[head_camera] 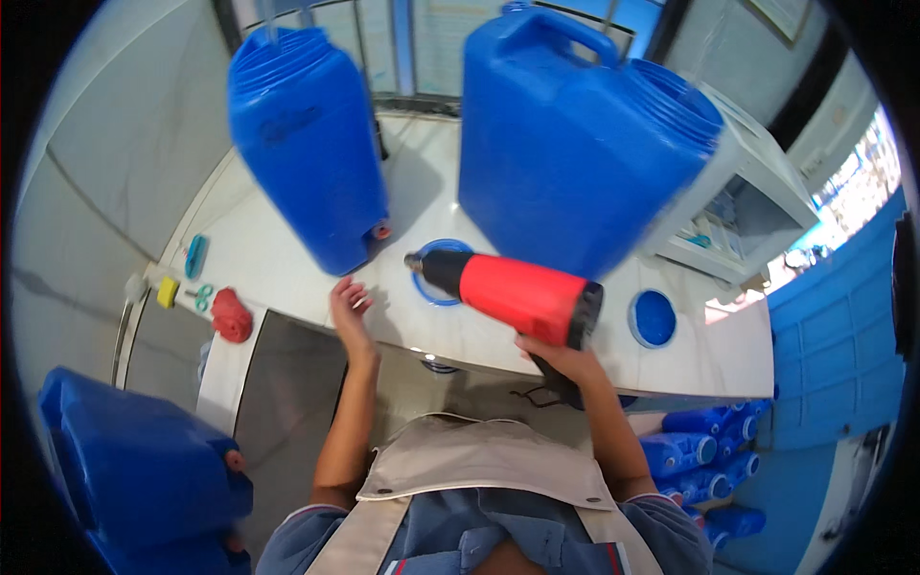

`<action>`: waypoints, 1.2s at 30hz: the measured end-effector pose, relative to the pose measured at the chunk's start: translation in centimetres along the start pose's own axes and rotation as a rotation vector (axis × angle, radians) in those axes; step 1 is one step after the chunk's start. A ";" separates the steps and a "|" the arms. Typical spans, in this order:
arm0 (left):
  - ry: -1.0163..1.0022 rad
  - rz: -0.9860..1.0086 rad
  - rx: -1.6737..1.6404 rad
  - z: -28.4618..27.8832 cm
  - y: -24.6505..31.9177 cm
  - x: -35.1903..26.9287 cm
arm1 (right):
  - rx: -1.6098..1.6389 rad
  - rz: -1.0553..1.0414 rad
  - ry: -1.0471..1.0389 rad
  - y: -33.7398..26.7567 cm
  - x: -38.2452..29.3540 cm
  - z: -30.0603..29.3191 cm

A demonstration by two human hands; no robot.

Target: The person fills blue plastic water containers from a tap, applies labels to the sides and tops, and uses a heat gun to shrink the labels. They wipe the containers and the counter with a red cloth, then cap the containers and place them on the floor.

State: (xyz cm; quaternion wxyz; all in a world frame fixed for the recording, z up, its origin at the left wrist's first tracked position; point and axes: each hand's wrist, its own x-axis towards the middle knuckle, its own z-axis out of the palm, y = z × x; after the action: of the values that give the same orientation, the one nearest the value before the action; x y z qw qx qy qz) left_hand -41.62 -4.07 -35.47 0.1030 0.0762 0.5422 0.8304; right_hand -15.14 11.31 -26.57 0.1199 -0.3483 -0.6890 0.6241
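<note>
My right hand point(564, 357) grips the black handle of a red and black heat gun point(523, 293), its metal nozzle pointing left. My left hand point(352, 309) holds nothing, its fingers loosely bent and apart, just in front of the base of a blue plastic water container point(309, 151). That container stands on the white counter with a small reddish spout low on its side. To the right stands another blue container point(553, 151) with a handle and a wide, uncapped threaded mouth. Partly hidden behind the heat gun lies a blue ring-shaped lid point(437, 297).
A round blue cap point(654, 318) lies on the counter point(708, 366) at right, near a white cabinet point(780, 208). At left are a red cloth point(231, 316), scissors point(204, 296), a yellow sponge point(167, 292) and a teal cutter point(195, 256). More blue containers point(144, 460) stand lower left; others point(683, 453) are stacked lower right.
</note>
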 end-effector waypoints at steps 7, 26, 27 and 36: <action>-0.078 0.287 0.023 3.9 2.7 -6.5 | -0.513 -0.676 0.376 3.3 -14.9 -24.7; -0.305 0.252 0.269 22.7 -3.7 -28.7 | -1.430 -0.359 0.693 -19.3 4.0 -53.1; -0.356 0.240 0.297 23.3 -4.0 -29.0 | -1.442 -0.356 0.689 -18.8 5.2 -53.5; -0.623 0.006 0.377 31.5 -5.6 -30.6 | -0.629 -0.733 0.394 -10.7 -1.2 -48.2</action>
State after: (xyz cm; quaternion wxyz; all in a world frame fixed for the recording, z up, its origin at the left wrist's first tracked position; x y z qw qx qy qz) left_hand -4.07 18.20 -28.41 0.2448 0.3450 0.6280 0.6532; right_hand 11.18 48.21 -6.90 0.3476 -0.2141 -0.8844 0.2264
